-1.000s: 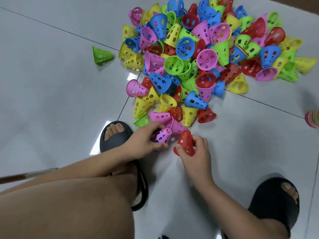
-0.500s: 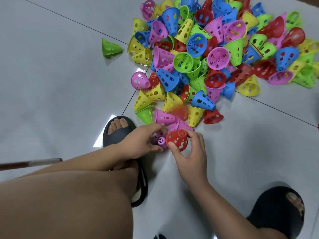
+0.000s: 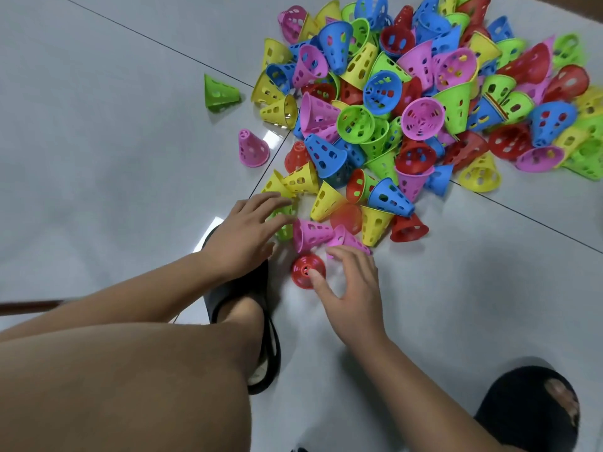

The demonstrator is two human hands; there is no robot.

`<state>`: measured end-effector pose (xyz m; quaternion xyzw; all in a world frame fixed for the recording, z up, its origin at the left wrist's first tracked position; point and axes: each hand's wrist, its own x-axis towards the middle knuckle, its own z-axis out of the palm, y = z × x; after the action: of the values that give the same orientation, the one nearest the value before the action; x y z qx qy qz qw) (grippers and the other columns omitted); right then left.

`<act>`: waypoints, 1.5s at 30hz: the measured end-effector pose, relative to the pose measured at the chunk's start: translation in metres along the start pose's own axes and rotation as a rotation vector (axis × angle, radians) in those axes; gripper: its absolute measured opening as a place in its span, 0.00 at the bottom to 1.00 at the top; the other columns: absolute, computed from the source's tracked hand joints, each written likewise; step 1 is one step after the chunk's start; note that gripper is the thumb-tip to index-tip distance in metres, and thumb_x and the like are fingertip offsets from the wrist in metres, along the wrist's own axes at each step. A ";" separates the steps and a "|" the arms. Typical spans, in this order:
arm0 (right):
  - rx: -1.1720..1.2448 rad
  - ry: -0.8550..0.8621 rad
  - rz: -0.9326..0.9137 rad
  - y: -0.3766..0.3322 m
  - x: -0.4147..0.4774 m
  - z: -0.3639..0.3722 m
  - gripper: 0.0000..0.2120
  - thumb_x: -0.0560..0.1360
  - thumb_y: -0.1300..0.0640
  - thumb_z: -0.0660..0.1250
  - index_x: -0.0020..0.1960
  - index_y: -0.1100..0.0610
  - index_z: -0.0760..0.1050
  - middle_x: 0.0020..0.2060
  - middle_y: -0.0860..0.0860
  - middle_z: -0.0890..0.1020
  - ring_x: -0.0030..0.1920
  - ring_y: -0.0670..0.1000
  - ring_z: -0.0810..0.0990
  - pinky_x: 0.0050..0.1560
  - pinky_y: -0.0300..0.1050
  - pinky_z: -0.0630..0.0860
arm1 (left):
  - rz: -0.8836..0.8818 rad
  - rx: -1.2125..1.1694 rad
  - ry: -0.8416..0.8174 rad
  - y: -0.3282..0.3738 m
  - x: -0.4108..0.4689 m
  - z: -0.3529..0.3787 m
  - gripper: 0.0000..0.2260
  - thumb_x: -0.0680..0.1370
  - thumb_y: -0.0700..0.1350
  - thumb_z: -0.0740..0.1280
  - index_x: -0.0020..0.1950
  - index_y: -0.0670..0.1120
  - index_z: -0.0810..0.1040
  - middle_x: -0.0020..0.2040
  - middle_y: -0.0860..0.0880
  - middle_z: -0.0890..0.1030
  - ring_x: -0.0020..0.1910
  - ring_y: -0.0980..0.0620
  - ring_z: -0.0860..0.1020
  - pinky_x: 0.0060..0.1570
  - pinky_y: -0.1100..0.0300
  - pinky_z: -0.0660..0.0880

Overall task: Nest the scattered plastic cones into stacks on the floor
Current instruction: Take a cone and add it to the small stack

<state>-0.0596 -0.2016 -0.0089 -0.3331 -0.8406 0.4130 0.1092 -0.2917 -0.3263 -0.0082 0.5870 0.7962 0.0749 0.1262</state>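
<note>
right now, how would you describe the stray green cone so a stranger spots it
Find the pile of coloured cones at top right. Just beyond its left edge sits a green cone, apart from the heap. It is the leftmost cone; the nearest stray is a pink cone below it.

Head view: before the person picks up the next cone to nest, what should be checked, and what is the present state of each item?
1. Red cone stands upright on the floor, narrow end up: ok.
2. Right hand free to pick: ok, only its thumb touches the red cone.
3. Left hand free: ok, fingers spread at a green cone, gripping nothing.
4. Next cone close by: ok, a pink cone lies on its side between the hands.
5. Another cone already nested under the red cone: cannot tell.
</note>
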 end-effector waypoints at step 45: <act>-0.165 -0.473 -0.093 -0.006 0.038 -0.099 0.37 0.75 0.42 0.73 0.79 0.38 0.60 0.44 0.35 0.73 0.39 0.45 0.78 0.40 0.41 0.78 | 0.056 -0.352 -0.052 0.048 -0.008 0.018 0.25 0.79 0.63 0.72 0.69 0.50 0.73 0.60 0.48 0.80 0.57 0.46 0.78 0.55 0.47 0.77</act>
<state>-0.0456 -0.1178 0.0552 -0.1959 -0.8881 0.4038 -0.0990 -0.2405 -0.3198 -0.0119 0.5797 0.7505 0.2014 0.2454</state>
